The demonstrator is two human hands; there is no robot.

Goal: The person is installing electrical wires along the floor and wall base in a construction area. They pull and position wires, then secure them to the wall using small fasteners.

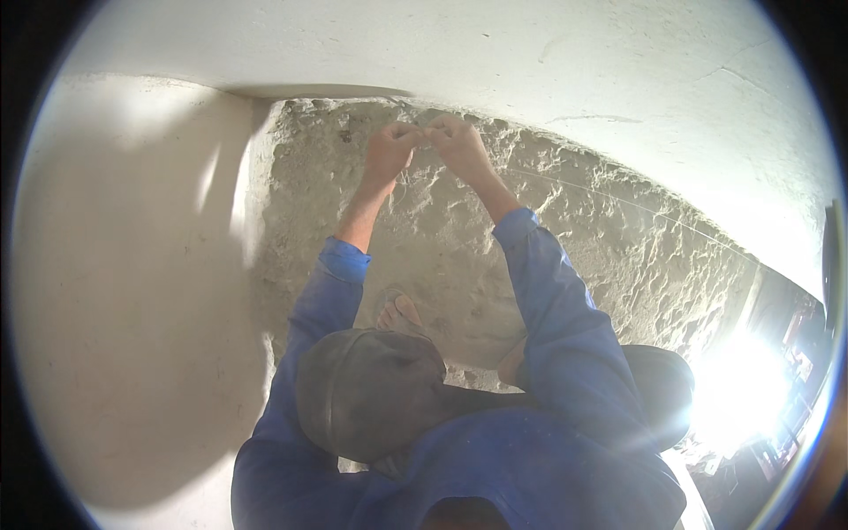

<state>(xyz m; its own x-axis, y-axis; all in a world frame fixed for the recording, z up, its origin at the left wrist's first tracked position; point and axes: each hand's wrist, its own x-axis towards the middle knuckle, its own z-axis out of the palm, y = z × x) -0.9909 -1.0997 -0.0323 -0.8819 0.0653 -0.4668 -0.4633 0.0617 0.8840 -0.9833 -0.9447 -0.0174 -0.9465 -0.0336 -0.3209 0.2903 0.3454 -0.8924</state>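
Note:
My left hand (pixel 390 155) and my right hand (pixel 460 148) meet just in front of the far wall's foot. Both are closed, with thumbs and fingertips pinched together around a thin pale string (pixel 636 205). A loose bit of it dangles below my left hand. On the other side, the string stretches from near my right hand along the wall's base toward the bright area at right. The exact spot between my fingertips is too small to make out.
A rough, lumpy grey floor (pixel 583 230) lies under my hands. Pale plastered walls rise ahead (pixel 565 53) and at left (pixel 132 291). My sandalled foot (pixel 400 311) and bent knees (pixel 367 389) are below my arms. Strong light (pixel 740 389) glares at the right, near cluttered objects.

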